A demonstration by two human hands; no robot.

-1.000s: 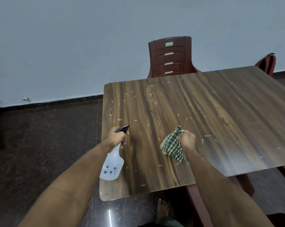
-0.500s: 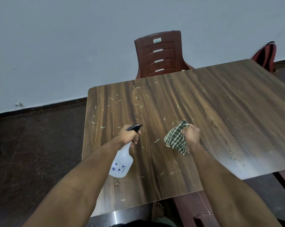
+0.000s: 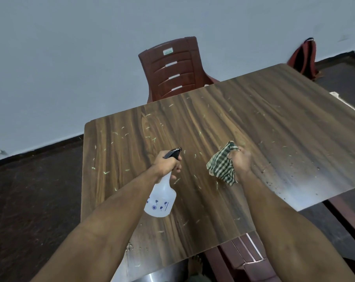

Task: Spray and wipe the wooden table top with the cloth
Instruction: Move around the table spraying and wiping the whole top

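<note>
1. The spray bottle (image 3: 161,197) is held above the wooden table top (image 3: 274,127) by the left hand (image 3: 166,164), which is closed around the neck, with a finger seemingly at the trigger under the black nozzle (image 3: 172,153), which points toward 12 o'clock.
2. The bottle is judged light and rigid, of thin translucent plastic; how full it is cannot be told. The narrow neck is the best hold.
3. The checked cloth (image 3: 222,165) is bunched in the closed right hand (image 3: 240,162), at 3 o'clock from the bottle, just above or touching the table; which cannot be told.
4. The cloth is judged soft and limp, best gripped as a wad and pressed flat.
5. Pale shreds (image 3: 119,137) are scattered toward 11 o'clock; being light, they could be pushed off the smooth, probably slippery surface.
</note>
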